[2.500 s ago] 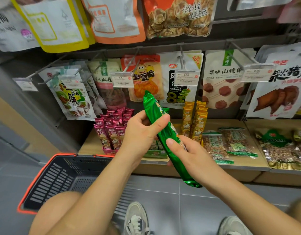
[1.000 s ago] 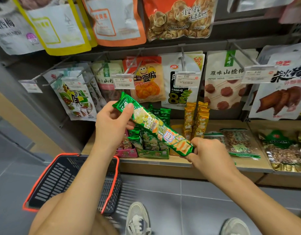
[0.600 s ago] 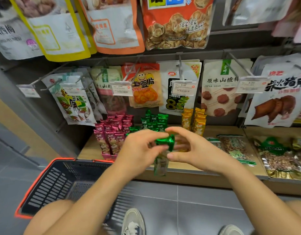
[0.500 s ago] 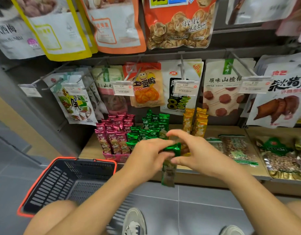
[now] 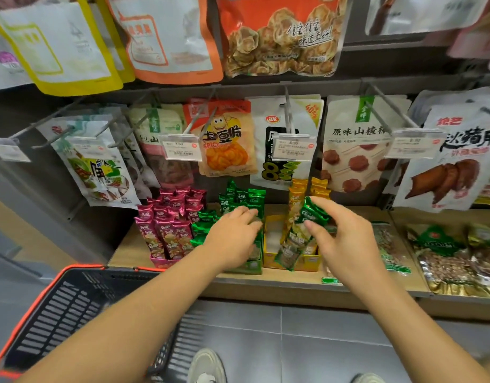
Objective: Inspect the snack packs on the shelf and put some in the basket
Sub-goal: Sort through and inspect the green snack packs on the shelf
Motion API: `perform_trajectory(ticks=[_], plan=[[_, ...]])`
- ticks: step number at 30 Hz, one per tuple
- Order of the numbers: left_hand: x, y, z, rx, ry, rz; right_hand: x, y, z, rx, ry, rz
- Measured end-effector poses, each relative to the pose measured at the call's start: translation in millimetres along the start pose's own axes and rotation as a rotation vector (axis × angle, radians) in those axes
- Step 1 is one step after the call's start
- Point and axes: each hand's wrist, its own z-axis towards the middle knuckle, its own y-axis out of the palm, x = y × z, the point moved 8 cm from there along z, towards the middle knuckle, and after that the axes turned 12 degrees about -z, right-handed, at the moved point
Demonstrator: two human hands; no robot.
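Pinches green snack pack (image 5: 297,238) by its top in right hand (image 5: 346,244), over shelf (image 5: 293,280) front. Rests left hand (image 5: 232,236), fingers extended, on shelved green packs (image 5: 241,196). Judged early: no pack visible in basket (image 5: 81,294); loading outstanding.

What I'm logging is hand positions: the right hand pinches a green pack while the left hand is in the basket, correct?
Not quite. The head view shows the left hand on the shelf's green packs, not in the basket. The right hand does pinch a green pack.
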Motion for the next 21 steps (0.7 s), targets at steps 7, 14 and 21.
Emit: perform_trajectory(ticks=[7, 14, 21], plan=[[-21, 26, 12, 0.015, -0.017, 0.006, -12, 7, 7, 0.193, -0.060, 0.125], [-26, 27, 9, -0.024, -0.008, -0.019, -31, 61, 32, 0.143, -0.073, 0.118], [-27, 31, 6, -0.024, 0.005, -0.153, -13, 111, 49, -0.005, -0.004, 0.053]])
